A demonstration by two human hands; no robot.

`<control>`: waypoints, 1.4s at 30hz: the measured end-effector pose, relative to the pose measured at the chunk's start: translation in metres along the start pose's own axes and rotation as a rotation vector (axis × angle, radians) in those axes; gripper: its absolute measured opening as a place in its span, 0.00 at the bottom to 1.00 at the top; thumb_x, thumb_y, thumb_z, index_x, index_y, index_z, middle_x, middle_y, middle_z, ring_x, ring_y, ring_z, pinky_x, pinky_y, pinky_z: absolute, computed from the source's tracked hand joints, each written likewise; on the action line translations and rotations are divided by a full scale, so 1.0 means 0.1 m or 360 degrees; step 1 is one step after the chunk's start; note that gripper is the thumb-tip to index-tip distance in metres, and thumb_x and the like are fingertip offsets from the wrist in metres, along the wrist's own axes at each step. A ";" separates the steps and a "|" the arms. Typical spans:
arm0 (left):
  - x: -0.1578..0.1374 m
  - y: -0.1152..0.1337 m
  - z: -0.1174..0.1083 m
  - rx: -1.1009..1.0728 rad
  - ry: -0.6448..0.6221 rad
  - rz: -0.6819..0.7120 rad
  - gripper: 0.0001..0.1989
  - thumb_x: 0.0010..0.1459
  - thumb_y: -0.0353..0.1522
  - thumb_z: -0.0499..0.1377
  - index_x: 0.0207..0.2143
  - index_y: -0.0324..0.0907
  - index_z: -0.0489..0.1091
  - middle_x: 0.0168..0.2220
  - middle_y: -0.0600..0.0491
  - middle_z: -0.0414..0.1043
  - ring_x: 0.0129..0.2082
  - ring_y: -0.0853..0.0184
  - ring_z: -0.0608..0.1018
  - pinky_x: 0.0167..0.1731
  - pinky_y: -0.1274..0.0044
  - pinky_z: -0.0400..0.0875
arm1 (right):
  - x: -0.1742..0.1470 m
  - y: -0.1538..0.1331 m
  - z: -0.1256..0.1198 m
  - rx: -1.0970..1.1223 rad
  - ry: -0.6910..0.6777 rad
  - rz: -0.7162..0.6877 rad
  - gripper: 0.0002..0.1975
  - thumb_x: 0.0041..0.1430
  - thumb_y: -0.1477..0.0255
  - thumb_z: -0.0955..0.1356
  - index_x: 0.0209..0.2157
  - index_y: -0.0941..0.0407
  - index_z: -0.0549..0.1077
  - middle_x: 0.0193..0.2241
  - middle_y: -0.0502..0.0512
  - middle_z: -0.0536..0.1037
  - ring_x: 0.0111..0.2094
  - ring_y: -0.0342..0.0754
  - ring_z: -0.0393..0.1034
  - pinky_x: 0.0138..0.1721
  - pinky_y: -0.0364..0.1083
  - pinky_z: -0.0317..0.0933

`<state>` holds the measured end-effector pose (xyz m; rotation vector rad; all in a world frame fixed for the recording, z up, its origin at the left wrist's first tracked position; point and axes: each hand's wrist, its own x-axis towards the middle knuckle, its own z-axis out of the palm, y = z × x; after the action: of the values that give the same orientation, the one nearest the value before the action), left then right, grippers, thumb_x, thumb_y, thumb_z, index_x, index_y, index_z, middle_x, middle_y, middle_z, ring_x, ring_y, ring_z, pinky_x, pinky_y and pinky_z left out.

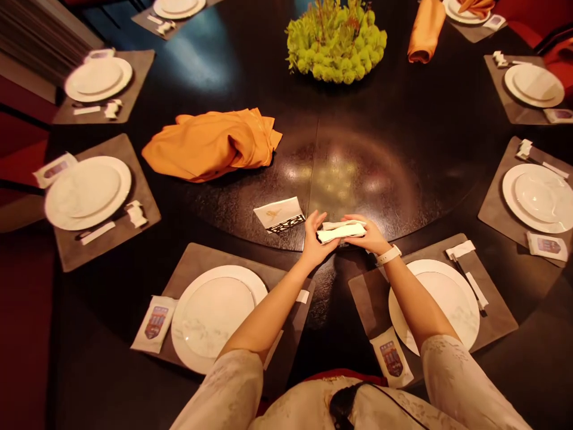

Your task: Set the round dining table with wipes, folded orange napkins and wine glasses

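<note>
Between my two hands, above the near edge of the round glossy turntable, is a white folded bundle [342,232] that looks like paper napkins. My left hand [317,239] grips its left end, thumb and fingers around it. The right end is held by my right hand [367,234], with a white band on that wrist. Just left of my left hand stands a white card or napkin with a gold mark [278,210], with a black-and-white lattice holder [286,224] at its lower edge.
An orange cloth [210,146] lies crumpled on the turntable, and a rolled orange cloth [425,33] is at the back right. Behind stands a green plant centrepiece [335,45]. Place settings ring the table; a left plate [192,346] and a right plate [468,334] lie under my forearms.
</note>
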<state>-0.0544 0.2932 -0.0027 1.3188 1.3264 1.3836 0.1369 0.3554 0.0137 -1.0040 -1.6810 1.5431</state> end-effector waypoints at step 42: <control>-0.11 0.07 -0.34 0.0614 -0.0227 0.0261 0.10 0.50 0.26 0.63 0.35 0.42 0.67 0.55 0.42 0.67 0.62 0.55 0.67 0.57 0.62 0.64 | 0.10 -0.21 0.14 0.0478 -0.0064 0.0380 0.26 0.52 0.47 0.71 0.35 0.59 0.80 0.35 0.59 0.82 0.32 0.48 0.74 0.35 0.45 0.66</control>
<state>-0.0855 0.2761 0.0059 1.7830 1.4608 1.1473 0.1173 0.3561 0.0327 -1.0449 -1.3382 1.9142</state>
